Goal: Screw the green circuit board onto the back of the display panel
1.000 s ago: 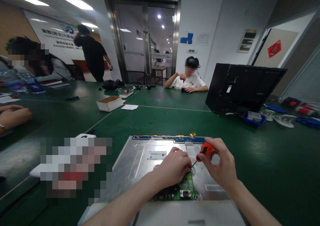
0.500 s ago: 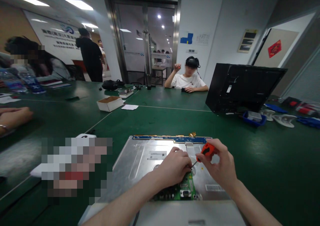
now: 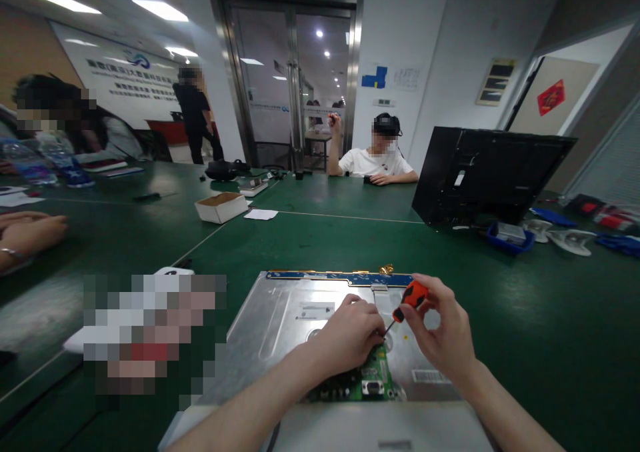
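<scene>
My right hand pinches the orange and black handle of a screwdriver, which tilts down to the left. The shaft's tip ends beside the fingertips of my left hand, at the upper edge of a green circuit board. Closed fingers of the left hand are bent there; whatever they hold is hidden. The board sits on the silvery metal back of a display panel. A narrow blue circuit strip runs along the panel's far edge. My left hand and wrist cover part of the green board.
A black monitor stands at the right, with a blue tray by it. An open white box and paper lie further back. Another person's hands rest at the left. Someone in a white shirt sits opposite.
The screwdriver handle has turned slightly in my right hand's fingers. My left hand stays in place. In the background, the standing person has shifted right and the person opposite has raised a hand.
</scene>
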The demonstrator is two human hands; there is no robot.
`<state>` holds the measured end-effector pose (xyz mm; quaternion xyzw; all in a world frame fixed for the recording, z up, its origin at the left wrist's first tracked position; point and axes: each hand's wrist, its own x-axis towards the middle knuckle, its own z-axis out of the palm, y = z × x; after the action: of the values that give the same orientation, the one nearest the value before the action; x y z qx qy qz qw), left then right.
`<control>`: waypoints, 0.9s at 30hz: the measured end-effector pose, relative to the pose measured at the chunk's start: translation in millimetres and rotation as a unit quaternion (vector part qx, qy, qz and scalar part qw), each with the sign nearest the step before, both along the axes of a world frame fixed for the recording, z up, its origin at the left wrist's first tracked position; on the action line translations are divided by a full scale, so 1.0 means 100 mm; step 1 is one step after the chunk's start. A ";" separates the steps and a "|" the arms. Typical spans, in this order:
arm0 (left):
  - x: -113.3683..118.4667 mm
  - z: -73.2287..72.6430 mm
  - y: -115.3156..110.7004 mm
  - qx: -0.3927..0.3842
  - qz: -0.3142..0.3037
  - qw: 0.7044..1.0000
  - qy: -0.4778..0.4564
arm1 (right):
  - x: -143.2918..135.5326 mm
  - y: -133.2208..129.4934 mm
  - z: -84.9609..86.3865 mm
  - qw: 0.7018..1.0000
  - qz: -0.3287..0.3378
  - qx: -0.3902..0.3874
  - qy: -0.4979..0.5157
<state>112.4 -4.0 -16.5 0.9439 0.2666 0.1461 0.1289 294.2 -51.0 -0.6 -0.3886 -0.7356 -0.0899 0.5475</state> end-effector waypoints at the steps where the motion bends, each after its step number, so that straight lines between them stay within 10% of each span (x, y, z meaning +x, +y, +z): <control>1: 0.00 0.00 0.00 0.000 0.000 1.000 -0.001 | 0.01 0.01 -0.01 1.000 0.003 0.000 0.002; 27: 0.00 0.00 -0.01 0.004 0.003 1.000 0.001 | -0.02 -0.01 -0.06 0.998 0.021 -0.021 0.059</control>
<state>112.7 -4.9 -16.5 0.9438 0.2690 0.1465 0.1245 292.2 -52.2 -6.9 -0.3885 -0.7119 -0.0398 0.5836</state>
